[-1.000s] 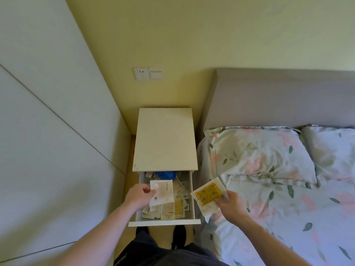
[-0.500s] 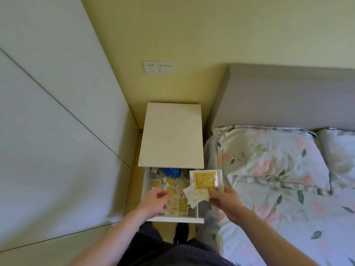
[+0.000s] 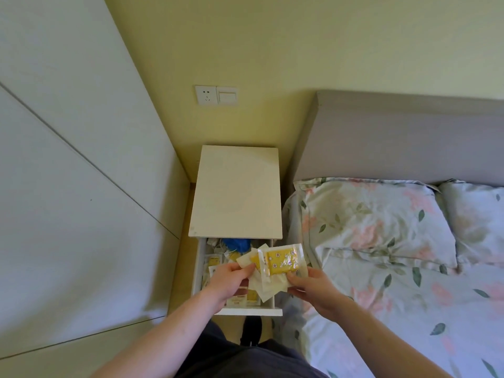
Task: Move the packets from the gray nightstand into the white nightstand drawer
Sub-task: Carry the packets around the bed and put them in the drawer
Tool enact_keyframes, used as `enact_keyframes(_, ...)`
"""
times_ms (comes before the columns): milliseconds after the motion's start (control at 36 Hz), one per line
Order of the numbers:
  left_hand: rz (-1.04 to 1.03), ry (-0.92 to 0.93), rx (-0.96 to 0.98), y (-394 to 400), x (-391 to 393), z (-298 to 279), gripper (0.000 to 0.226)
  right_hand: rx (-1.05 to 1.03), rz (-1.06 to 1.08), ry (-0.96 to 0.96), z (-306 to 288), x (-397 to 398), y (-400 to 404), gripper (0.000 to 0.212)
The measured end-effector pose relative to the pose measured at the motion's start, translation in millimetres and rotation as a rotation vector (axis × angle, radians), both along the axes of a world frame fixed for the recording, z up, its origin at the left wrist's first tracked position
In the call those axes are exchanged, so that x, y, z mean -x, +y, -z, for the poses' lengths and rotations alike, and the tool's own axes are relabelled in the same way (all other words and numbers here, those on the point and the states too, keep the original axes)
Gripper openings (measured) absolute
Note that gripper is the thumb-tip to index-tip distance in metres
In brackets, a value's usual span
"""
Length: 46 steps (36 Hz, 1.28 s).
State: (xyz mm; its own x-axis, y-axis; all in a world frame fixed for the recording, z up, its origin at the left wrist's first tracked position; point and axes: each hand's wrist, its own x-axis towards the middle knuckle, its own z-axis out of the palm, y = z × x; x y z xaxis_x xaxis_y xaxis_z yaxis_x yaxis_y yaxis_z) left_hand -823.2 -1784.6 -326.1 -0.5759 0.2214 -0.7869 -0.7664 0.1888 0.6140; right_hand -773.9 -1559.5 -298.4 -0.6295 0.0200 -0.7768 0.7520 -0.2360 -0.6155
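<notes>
Both hands meet over the open drawer of the white nightstand, sharing a small fan of packets. The right hand pinches the lower right corner of the front packet, a clear wrapper with a yellow patterned sheet inside, thumb on top and fingers behind. The left hand pinches the left edge of the packets behind it, thumb and fingertips closed on the pale wrappers. How many packets are in the bunch cannot be told; at least three edges show. The bunch is tilted up towards the camera and hangs above the right half of the drawer, its lower corner close to the drawer's right wall.

Beneath the hands the drawer is pulled out towards the person and already holds loose packets, white and yellow, lying flat and overlapping. At the back of the drawer, under the edge of the nightstand top, sits a blue bundle.

The nightstand top is bare. Left of the nightstand runs a white wardrobe panel. On the wall behind the nightstand are a socket and switch. Right of the nightstand stands the bed, with a grey headboard, a floral pillow and matching floral sheets.
</notes>
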Motion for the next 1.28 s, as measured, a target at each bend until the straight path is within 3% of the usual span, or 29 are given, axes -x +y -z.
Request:
enact_keyframes(167,0.006,0.078,0.096,-4.9,-4.9,4.8,0.028,-0.046,0.028,-0.052,11.6,-11.9,2.7,0.018)
enact_keyframes(306,0.076,0.18,0.304,-19.4,-6.1,13.3,0.029,-0.11,0.109,-0.071,19.6,-12.5,6.8,0.013)
enact_keyframes(583,0.32,0.263,0.53,-38.1,16.8,36.2,0.014,-0.299,0.011,-0.11,31.2,-15.2,23.3,0.019)
enact_keyframes(667,0.423,0.276,0.59,-49.9,13.7,42.0,0.029,-0.32,-0.001,-0.117,35.3,-15.0,22.6,0.018)
enact_keyframes(750,0.419,0.264,0.601,-64.2,6.9,49.0,0.033,-0.356,-0.039,-0.122,42.5,-14.1,20.7,0.013)
enact_keyframes(944,0.375,0.259,0.616,-94.6,-16.9,47.2,0.008,-0.502,-0.201,-0.176,62.8,-5.8,9.5,0.005)
enact_keyframes(1139,0.325,0.319,0.693,-124.2,-36.4,40.0,0.011,-0.517,-0.38,-0.156,71.8,24.4,-32.1,0.005)
enact_keyframes(1278,0.279,0.333,0.728,-140.0,-42.4,33.9,0.006,-0.472,-0.394,-0.094,76.9,49.7,-64.0,0.01)
